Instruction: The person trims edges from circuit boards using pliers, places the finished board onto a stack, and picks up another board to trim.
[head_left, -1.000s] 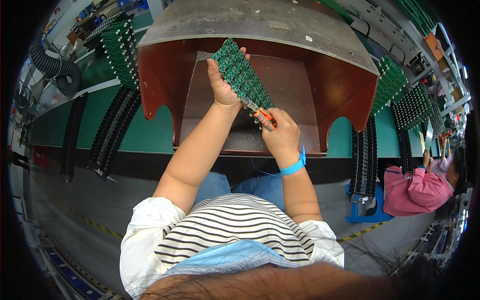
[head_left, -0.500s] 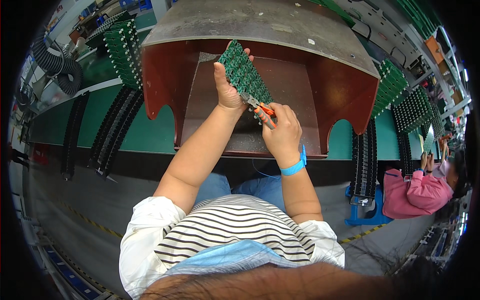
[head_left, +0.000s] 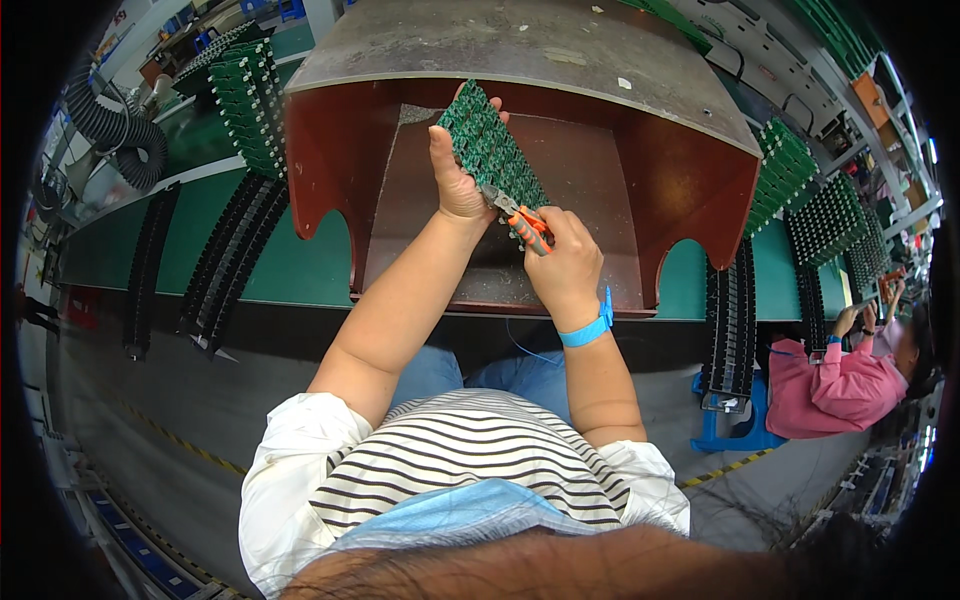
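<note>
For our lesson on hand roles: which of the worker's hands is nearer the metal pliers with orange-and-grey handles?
Right. The right hand holds the pliers by their handles; the left hand holds the rectangular green circuit board, close by the pliers' tip.

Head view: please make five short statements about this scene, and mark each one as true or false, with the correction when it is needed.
1. The left hand holds a green circuit board panel. True.
2. The right hand holds a screwdriver. False: it holds pliers with orange-and-grey handles.
3. A blue wrist strap is on the right wrist. True.
4. The open side of the red-brown box faces away from the person. False: it faces toward the person.
5. The co-worker in pink is at the left of the picture. False: the co-worker is at the right.
</note>
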